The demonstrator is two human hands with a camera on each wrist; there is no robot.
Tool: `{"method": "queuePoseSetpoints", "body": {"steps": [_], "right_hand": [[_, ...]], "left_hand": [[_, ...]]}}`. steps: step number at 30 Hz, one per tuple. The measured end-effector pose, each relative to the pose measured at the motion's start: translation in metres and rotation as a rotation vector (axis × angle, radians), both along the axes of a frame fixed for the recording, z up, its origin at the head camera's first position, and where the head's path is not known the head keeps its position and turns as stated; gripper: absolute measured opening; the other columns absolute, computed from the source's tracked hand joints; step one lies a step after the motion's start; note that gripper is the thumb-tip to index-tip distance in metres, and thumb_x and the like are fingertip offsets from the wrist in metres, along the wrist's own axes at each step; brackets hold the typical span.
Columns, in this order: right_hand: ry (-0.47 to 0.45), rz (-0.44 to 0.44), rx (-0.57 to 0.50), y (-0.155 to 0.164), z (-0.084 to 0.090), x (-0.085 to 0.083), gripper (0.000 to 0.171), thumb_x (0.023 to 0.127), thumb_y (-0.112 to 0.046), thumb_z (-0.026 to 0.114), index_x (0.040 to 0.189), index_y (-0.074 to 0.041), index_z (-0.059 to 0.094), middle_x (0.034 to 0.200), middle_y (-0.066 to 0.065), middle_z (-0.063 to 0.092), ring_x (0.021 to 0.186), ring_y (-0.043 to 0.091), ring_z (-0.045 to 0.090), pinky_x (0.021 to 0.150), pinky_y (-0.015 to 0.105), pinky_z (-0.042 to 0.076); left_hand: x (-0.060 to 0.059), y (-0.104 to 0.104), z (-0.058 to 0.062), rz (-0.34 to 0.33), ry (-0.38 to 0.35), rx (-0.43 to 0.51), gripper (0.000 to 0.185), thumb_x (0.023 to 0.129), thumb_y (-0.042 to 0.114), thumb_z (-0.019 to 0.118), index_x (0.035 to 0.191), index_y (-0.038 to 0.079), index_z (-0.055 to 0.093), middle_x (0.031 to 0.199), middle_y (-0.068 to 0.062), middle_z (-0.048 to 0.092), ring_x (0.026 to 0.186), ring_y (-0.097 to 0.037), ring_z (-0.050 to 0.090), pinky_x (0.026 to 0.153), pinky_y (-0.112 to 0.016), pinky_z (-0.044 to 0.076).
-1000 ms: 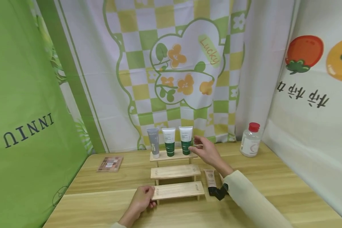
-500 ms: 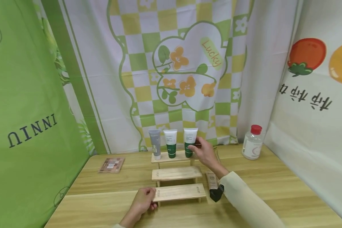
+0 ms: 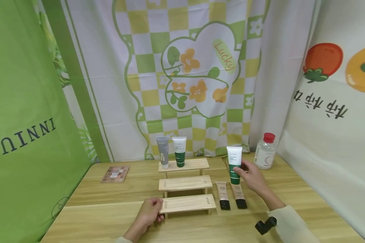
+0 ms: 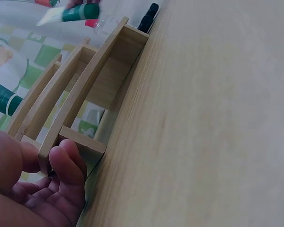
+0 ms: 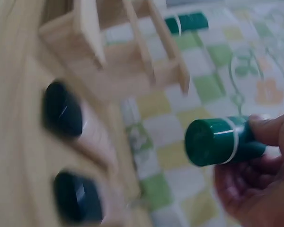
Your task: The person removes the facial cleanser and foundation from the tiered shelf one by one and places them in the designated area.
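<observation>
- Down at the front of the worktop [image 3: 94,216], the left hand [image 3: 148,213] pinches the left end of the lowest wooden step [image 3: 188,204], thumb and fingers closed on its edge, apparently to steady it.
- Just right of that step, two beige tubes [image 3: 223,195] lie side by side, black caps towards the person.
- Beyond these, the right hand [image 3: 252,178] has its thumb and fingers curled round the green part of a green-and-white tube [image 3: 235,157], which hangs upright in the air, cap down, to the right of the steps.
- Handling this one tube looks to be the step in hand; the next move seems to call for a firm grip, the tube level with its cap down, and care not to knock the beige pair if it is lowered.
- Farther back, a palette [image 3: 115,174] lies to the left and a red-capped bottle [image 3: 265,152] stands to the right.
- Between them, the top step [image 3: 197,164] carries a grey tube [image 3: 163,152] and a second green-and-white tube [image 3: 179,152], both upright.
</observation>
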State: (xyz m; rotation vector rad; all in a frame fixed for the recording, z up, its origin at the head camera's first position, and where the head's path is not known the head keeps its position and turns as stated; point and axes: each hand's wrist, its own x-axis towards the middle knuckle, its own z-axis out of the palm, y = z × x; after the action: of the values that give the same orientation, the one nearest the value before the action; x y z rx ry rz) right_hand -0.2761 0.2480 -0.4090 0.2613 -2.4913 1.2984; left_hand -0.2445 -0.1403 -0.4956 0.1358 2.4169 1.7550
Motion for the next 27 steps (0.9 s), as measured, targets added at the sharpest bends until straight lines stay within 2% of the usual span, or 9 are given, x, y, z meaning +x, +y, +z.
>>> {"method": "queuePoseSetpoints", "body": {"steps": [5, 9, 12, 19, 23, 27], "right_hand": [[-0.211, 0.016, -0.056, 0.029, -0.02, 0.01, 0.037, 0.099, -0.014, 0.057, 0.119, 0.017, 0.054, 0.099, 0.02, 0.063, 0.085, 0.019, 0.061, 0.07, 0.028, 0.056], [-0.324, 0.004, -0.049, 0.048, -0.033, 0.012, 0.04, 0.099, -0.013, 0.055, 0.119, 0.021, 0.051, 0.098, 0.02, 0.063, 0.084, 0.019, 0.061, 0.07, 0.032, 0.057], [-0.379, -0.01, -0.019, 0.057, -0.039, 0.011, 0.039, 0.097, -0.012, 0.056, 0.117, 0.021, 0.052, 0.096, 0.019, 0.063, 0.083, 0.02, 0.061, 0.07, 0.034, 0.057], [-0.499, -0.083, 0.123, 0.066, -0.046, 0.009, 0.024, 0.093, -0.014, 0.062, 0.09, 0.01, 0.065, 0.074, 0.006, 0.058, 0.065, 0.017, 0.053, 0.056, 0.029, 0.046], [-0.545, -0.097, 0.151, 0.068, -0.049, 0.008, 0.024, 0.092, -0.017, 0.065, 0.087, 0.006, 0.066, 0.071, 0.005, 0.057, 0.062, 0.016, 0.053, 0.054, 0.027, 0.044], [-0.544, -0.094, 0.174, 0.069, -0.05, 0.007, 0.025, 0.091, -0.02, 0.067, 0.088, 0.005, 0.068, 0.068, 0.004, 0.057, 0.059, 0.015, 0.052, 0.053, 0.026, 0.043]], "left_hand": [[0.0, 0.0, -0.001, 0.013, 0.002, -0.007, 0.047, 0.101, 0.022, 0.048, 0.126, -0.018, 0.052, 0.068, -0.006, 0.062, 0.051, -0.01, 0.059, 0.046, -0.021, 0.048], [-0.001, 0.003, -0.003, 0.008, -0.005, 0.001, 0.047, 0.102, 0.023, 0.048, 0.125, -0.018, 0.053, 0.068, -0.006, 0.061, 0.052, -0.011, 0.059, 0.047, -0.021, 0.048], [-0.002, 0.005, -0.004, 0.014, -0.006, 0.009, 0.045, 0.102, 0.023, 0.048, 0.123, -0.017, 0.054, 0.066, -0.006, 0.061, 0.051, -0.011, 0.059, 0.047, -0.022, 0.048], [-0.003, 0.006, -0.005, 0.024, 0.004, 0.002, 0.042, 0.102, 0.022, 0.048, 0.12, -0.015, 0.057, 0.064, -0.005, 0.061, 0.05, -0.011, 0.058, 0.046, -0.023, 0.048], [-0.001, 0.005, -0.004, 0.023, 0.004, -0.003, 0.045, 0.102, 0.022, 0.048, 0.123, -0.017, 0.054, 0.066, -0.006, 0.061, 0.05, -0.011, 0.058, 0.046, -0.022, 0.048], [-0.001, 0.003, -0.003, 0.026, 0.009, -0.005, 0.045, 0.102, 0.021, 0.047, 0.124, -0.018, 0.053, 0.065, -0.005, 0.061, 0.05, -0.011, 0.058, 0.046, -0.022, 0.047]]}}
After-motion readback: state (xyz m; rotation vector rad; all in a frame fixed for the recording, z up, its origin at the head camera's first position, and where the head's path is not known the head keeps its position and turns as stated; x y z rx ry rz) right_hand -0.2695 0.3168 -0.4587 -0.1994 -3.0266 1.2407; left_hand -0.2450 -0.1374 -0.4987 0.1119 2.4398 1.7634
